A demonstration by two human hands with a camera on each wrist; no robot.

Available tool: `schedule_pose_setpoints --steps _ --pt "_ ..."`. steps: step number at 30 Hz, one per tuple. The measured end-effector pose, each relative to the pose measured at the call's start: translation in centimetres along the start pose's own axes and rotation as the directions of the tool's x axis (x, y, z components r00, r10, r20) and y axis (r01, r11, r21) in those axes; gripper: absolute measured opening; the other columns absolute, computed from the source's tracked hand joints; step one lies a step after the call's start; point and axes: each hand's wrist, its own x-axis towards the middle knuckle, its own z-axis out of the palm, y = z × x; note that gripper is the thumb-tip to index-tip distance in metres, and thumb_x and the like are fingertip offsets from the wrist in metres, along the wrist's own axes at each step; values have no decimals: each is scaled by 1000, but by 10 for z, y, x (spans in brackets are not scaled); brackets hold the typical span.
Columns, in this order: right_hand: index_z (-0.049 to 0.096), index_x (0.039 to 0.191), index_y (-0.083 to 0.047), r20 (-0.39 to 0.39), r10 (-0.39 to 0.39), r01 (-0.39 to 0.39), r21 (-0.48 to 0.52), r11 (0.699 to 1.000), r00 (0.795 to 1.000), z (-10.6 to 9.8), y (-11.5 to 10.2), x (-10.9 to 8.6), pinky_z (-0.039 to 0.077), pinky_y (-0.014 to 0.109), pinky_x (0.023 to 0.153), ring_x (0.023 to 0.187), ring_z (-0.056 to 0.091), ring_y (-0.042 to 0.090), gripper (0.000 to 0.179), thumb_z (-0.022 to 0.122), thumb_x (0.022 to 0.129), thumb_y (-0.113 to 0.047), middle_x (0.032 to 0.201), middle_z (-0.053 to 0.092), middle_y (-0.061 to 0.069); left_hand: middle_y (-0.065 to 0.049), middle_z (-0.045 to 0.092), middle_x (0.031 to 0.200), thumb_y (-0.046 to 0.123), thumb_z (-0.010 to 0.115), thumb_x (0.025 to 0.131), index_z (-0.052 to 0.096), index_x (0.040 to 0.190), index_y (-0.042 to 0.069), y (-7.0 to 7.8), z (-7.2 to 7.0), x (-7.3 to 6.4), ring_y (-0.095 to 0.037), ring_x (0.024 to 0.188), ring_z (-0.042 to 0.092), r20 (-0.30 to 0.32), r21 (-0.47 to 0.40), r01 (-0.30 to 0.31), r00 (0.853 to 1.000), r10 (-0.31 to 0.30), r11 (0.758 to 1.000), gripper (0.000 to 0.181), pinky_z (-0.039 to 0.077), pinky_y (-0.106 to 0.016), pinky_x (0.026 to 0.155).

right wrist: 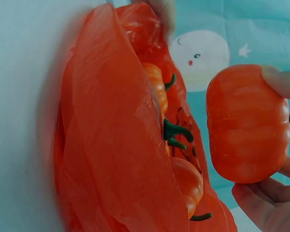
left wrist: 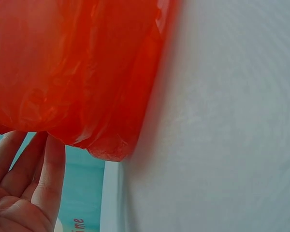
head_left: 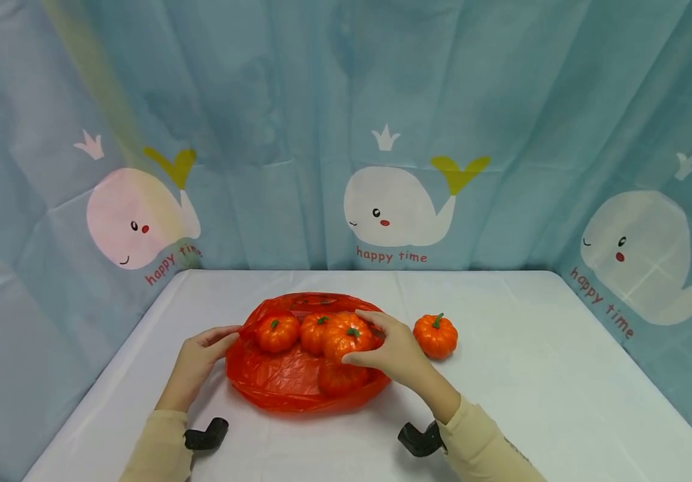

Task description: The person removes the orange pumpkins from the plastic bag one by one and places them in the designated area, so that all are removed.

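A red plastic bag (head_left: 279,375) lies with its mouth open on the white table. Inside sit small orange pumpkins with green stems, one at the left (head_left: 277,334) and one near the middle (head_left: 312,335); another shows dimly through the film at the front right. My right hand (head_left: 398,351) grips a pumpkin (right wrist: 249,123) between thumb and fingers, held up over the bag's right side. At the left rim, my left hand (head_left: 197,365) pinches the bag's edge with thumb and fingers; its fingers (left wrist: 50,179) partly vanish behind the film.
One more pumpkin (head_left: 436,337) stands on the table (head_left: 538,375) just right of the bag, behind my right hand. Black wrist-worn pieces (head_left: 207,435) show by both sleeves. A blue curtain (head_left: 297,134) with printed whales surrounds the table's back and sides.
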Motion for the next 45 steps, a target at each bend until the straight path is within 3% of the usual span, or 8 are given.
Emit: schedule_pose_setpoints --steps 12,18,25,36,45 --pt "57 141 -22 -51 3 -1 37 999 999 -16 2 -8 51 48 102 131 54 27 77 89 72 -36 144 56 1 19 70 111 49 62 95 61 135 7 2 -4 -3 4 95 62 5 -25 -4 1000 4 1000 58 48 -13 86" --pt "57 141 -21 -37 -14 18 89 996 999 -22 4 -9 52 46 102 131 54 30 74 88 75 -33 145 54 3 17 69 114 49 62 95 61 136 8 3 -5 -2 4 96 61 9 -26 -4 1000 4 1000 58 48 -14 86" --pt "54 143 -16 -43 -44 48 88 995 998 -27 9 -10 41 48 112 138 47 27 76 87 76 -30 146 53 3 11 69 121 50 61 95 60 137 10 2 -3 -2 4 97 61 7 -23 13 1000 -12 1000 58 47 -15 88" --pt "53 143 -14 -73 -27 35 107 994 997 -40 15 -17 37 47 115 141 43 28 75 87 77 -28 149 51 6 17 70 115 49 61 96 60 137 8 0 -2 -4 4 96 62 5 -45 5 1000 -5 999 58 47 -13 87" --pt "53 143 -20 -93 32 -24 84 996 995 -48 16 -22 51 46 102 136 50 31 78 88 74 -34 149 50 4 15 70 116 48 61 96 60 136 7 3 -1 -4 4 97 62 3 -48 -6 1000 7 999 58 48 -13 87"
